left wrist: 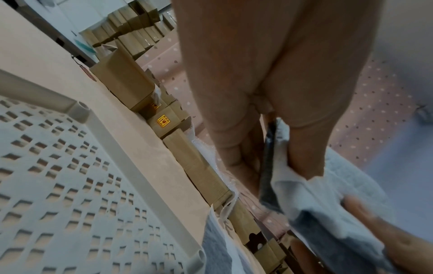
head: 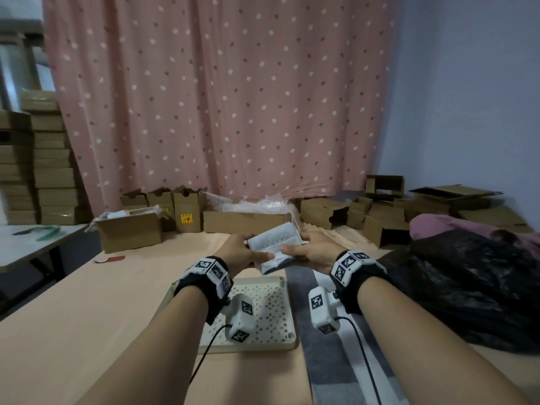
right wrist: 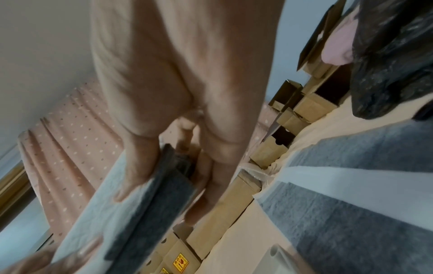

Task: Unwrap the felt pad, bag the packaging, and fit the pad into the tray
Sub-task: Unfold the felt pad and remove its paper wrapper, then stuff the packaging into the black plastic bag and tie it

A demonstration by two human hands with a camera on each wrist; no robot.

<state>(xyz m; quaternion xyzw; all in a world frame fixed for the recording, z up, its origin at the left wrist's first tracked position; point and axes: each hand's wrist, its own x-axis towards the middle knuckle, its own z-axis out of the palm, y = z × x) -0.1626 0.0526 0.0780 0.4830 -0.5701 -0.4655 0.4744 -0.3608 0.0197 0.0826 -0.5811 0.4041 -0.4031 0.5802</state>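
Note:
A folded grey felt pad in thin white foam wrap (head: 274, 247) is held in the air above the table, between both hands. My left hand (head: 238, 251) pinches its left edge (left wrist: 279, 166). My right hand (head: 309, 248) grips the right edge, thumb on top of the wrap (right wrist: 131, 187) and fingers underneath. The dark felt edge (right wrist: 150, 209) shows beside the white wrap. Below my wrists lies the cream perforated tray (head: 277, 305), also in the left wrist view (left wrist: 70, 185). A black plastic bag (head: 467, 287) sits at the right of the table.
A grey felt sheet with a white strip (head: 330, 361) lies flat right of the tray. Open cardboard boxes (head: 245, 220) and bubble wrap (head: 257, 204) line the far table edge. More boxes are stacked at the left (head: 43, 171). A red tag (head: 112, 259) lies at the left.

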